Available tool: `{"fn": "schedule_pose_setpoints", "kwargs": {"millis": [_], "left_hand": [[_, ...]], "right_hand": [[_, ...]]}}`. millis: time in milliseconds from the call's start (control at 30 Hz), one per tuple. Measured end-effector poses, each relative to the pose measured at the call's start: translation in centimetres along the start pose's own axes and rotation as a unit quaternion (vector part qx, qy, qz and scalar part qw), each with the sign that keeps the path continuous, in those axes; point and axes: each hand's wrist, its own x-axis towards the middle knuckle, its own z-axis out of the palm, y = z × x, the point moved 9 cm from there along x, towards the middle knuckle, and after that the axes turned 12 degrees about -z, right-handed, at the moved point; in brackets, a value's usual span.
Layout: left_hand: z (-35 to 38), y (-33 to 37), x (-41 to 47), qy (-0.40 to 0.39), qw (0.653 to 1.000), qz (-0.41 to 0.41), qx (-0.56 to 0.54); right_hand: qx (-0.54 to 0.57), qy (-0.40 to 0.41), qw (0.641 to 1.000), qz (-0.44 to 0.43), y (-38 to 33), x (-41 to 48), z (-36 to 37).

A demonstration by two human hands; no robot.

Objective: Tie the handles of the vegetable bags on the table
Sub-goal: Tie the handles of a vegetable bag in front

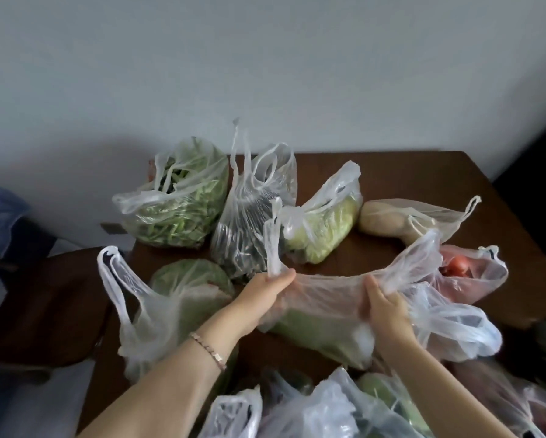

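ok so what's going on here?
A person is working on one clear bag of pale green vegetable on the brown table. The left hand grips one handle and the right hand the other, pulled apart and not yet knotted. Other bags sit around it, such as the bag of greens.

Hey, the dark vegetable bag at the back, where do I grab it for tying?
Grip the dark-vegetable bag by its two handle loops, coming down from above: both stand upright and free over the contents, the left one taller. Right now the left hand and right hand grip the front bag.
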Motion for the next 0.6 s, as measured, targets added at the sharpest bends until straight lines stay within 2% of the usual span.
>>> {"fn": "schedule_pose_setpoints", "kwargs": {"millis": [100,167,267,333,400,467,533,600], "left_hand": [[0.6,-2.6,0.4,0.013,0.991,-0.046,-0.125],[0.4,-4.3,0.7,0.051,0.984,-0.062,-0.158],[0.0,-5.3,0.7,0.061,0.98,-0.032,-0.184],[0.2,-5.1,0.5,0.043,0.961,-0.015,-0.272],[1.1,-4.2,0.6,-0.009,0.932,0.01,-0.363],[1.5,-3.2,0.6,-0.048,0.882,0.027,-0.467],[1.6,-3.4,1.1,-0.048,0.845,-0.011,-0.533],[2.3,-4.5,1.4,-0.044,0.852,-0.069,-0.518]], "right_hand": [[-0.015,0.0,0.997,0.075,3.2,0.8,-0.2],[0.005,-0.029,0.988,0.154,5.7,0.1,0.6],[0.062,-0.062,0.967,0.237,7.7,-1.7,1.7],[0.094,-0.072,0.954,0.277,8.6,-2.4,2.3],[0.119,-0.079,0.949,0.282,8.4,-2.6,2.9],[0.146,-0.068,0.952,0.259,7.6,-2.3,3.2],[0.225,-0.06,0.947,0.222,6.3,-1.8,3.7],[0.328,-0.116,0.919,0.186,4.3,-1.9,5.3]]}}
